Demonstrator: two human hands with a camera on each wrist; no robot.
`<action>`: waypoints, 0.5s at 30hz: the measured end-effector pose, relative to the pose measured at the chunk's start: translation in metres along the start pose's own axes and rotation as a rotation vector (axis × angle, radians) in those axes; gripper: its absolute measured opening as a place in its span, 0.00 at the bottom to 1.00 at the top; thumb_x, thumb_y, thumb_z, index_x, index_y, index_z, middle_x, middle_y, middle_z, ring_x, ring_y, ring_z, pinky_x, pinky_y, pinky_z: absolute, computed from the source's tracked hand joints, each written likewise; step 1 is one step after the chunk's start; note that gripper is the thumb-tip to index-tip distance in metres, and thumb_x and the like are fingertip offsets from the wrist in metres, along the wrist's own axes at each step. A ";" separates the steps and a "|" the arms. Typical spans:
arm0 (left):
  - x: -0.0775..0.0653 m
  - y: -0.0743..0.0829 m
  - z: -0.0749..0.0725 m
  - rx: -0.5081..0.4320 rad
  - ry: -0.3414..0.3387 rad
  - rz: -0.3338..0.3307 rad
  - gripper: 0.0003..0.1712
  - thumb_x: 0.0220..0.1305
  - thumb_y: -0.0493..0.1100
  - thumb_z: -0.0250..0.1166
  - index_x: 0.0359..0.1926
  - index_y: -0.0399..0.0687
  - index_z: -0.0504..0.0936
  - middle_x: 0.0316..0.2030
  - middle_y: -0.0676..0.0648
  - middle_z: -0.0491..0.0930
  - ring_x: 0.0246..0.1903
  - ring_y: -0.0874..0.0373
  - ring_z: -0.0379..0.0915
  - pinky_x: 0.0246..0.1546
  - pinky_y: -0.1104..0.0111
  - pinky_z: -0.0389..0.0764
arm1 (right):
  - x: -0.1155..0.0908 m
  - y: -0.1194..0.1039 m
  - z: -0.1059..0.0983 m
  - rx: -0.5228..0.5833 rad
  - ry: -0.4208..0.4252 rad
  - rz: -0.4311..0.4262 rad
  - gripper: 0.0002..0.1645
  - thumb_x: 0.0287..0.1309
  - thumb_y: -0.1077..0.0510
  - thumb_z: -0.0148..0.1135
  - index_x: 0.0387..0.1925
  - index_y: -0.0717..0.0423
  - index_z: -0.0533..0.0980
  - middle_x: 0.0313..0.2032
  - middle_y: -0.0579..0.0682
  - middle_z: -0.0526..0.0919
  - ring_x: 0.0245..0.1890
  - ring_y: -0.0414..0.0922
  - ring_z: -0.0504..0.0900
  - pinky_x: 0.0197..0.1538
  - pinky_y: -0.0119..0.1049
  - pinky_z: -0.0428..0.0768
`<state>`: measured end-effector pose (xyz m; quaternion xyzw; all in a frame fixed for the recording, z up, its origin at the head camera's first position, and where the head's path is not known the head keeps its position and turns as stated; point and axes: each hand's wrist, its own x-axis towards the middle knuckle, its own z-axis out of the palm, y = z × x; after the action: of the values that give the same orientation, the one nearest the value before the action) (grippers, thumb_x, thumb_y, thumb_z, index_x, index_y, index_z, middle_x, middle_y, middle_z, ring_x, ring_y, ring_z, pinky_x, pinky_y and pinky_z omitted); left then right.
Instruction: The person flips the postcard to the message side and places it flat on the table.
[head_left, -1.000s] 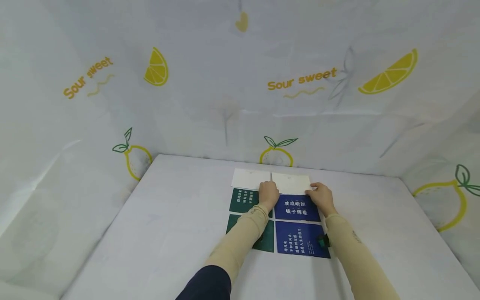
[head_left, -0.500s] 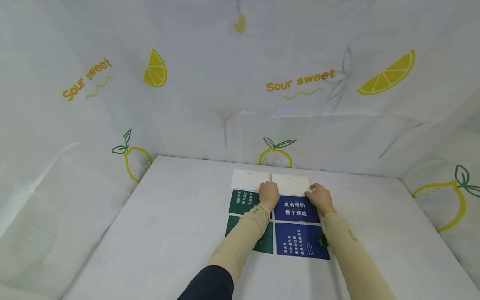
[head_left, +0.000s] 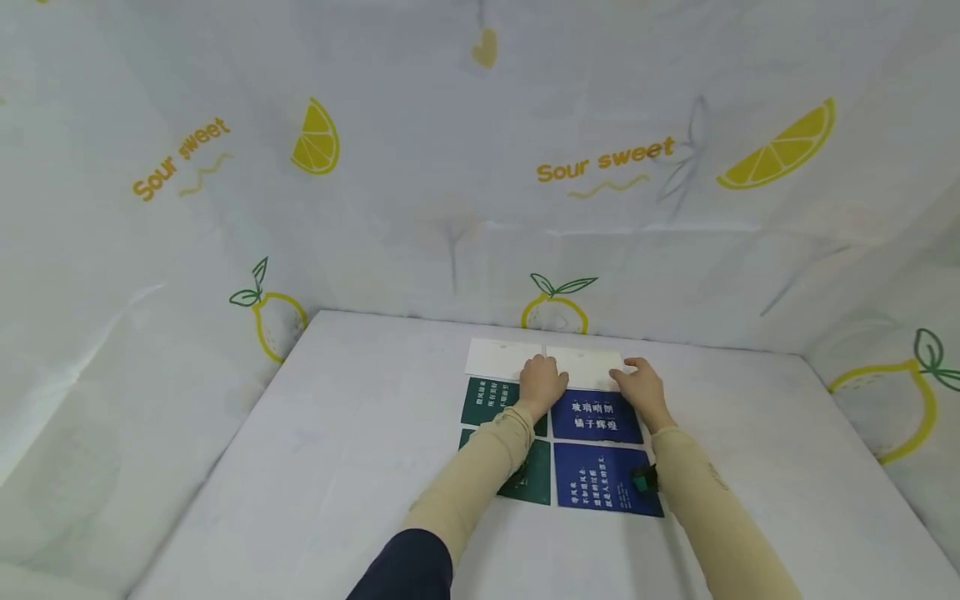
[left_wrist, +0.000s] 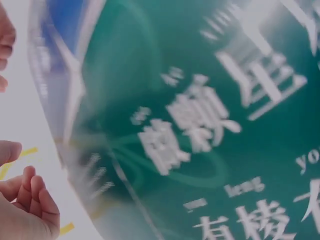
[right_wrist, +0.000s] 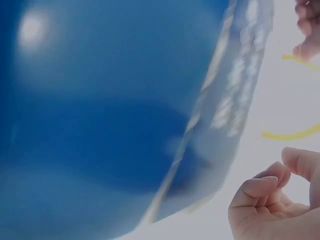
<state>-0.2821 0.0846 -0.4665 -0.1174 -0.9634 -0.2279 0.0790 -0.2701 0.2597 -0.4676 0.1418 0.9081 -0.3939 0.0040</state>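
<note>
Two white cards lie side by side in the head view, a left one [head_left: 495,358] and a right one [head_left: 588,367]. Below them are green cards [head_left: 483,402] and blue cards [head_left: 596,417] with white lettering. My left hand [head_left: 543,385] rests at the right white card's lower left corner, fingers bent. At that card's right edge, my right hand [head_left: 639,390] touches with thumb and fingers apart. In the left wrist view, lettered green card [left_wrist: 165,75] fills the frame beside my half-curled fingers [left_wrist: 45,200]. Blue card [right_wrist: 100,135] fills much of the right wrist view.
A lower green card [head_left: 534,479] is partly under my left forearm. The lower blue card [head_left: 600,479] lies by my right sleeve [head_left: 705,500], where a small dark device [head_left: 645,478] sits. A white wall covering [head_left: 420,208] with lemon prints rises behind the table [head_left: 322,433].
My left hand's fingers have spread and shifted slightly right onto the right white card's edge. My right hand stays at that card's right side, and the cards look almost unmoved.
</note>
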 end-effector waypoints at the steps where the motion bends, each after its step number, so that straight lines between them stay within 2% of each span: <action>1: 0.001 0.000 -0.003 -0.014 0.004 0.008 0.14 0.61 0.46 0.60 0.38 0.41 0.84 0.35 0.44 0.82 0.36 0.52 0.78 0.35 0.64 0.78 | -0.002 -0.004 -0.001 0.020 0.004 -0.010 0.34 0.62 0.51 0.49 0.64 0.69 0.58 0.51 0.71 0.72 0.46 0.61 0.76 0.46 0.49 0.76; 4: 0.000 -0.003 -0.011 -0.037 -0.005 0.021 0.18 0.61 0.49 0.60 0.48 0.45 0.82 0.40 0.46 0.82 0.40 0.53 0.78 0.39 0.63 0.78 | -0.009 -0.017 0.000 0.065 -0.006 -0.041 0.34 0.62 0.51 0.51 0.63 0.67 0.60 0.45 0.67 0.76 0.36 0.54 0.80 0.36 0.37 0.75; 7: -0.003 -0.009 -0.020 -0.083 -0.011 0.024 0.21 0.61 0.50 0.60 0.52 0.46 0.80 0.39 0.47 0.82 0.38 0.55 0.78 0.38 0.64 0.77 | -0.018 -0.028 0.003 0.113 -0.032 -0.067 0.34 0.62 0.49 0.52 0.63 0.65 0.61 0.42 0.64 0.78 0.32 0.49 0.80 0.33 0.32 0.74; 11: -0.012 -0.023 -0.032 -0.188 -0.010 0.005 0.23 0.60 0.50 0.61 0.53 0.44 0.78 0.35 0.46 0.80 0.34 0.56 0.75 0.32 0.67 0.73 | -0.032 -0.038 0.008 0.206 -0.092 -0.133 0.37 0.61 0.45 0.55 0.63 0.65 0.61 0.40 0.62 0.78 0.32 0.47 0.79 0.36 0.34 0.77; 15: -0.026 -0.039 -0.041 -0.243 -0.050 -0.031 0.26 0.59 0.51 0.61 0.55 0.42 0.76 0.39 0.43 0.78 0.37 0.53 0.74 0.34 0.65 0.73 | -0.047 -0.049 0.014 0.294 -0.211 -0.148 0.43 0.60 0.42 0.55 0.65 0.66 0.56 0.48 0.66 0.74 0.43 0.54 0.79 0.48 0.43 0.79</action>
<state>-0.2634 0.0274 -0.4518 -0.1169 -0.9320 -0.3410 0.0367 -0.2396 0.2056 -0.4370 0.0318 0.8433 -0.5343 0.0493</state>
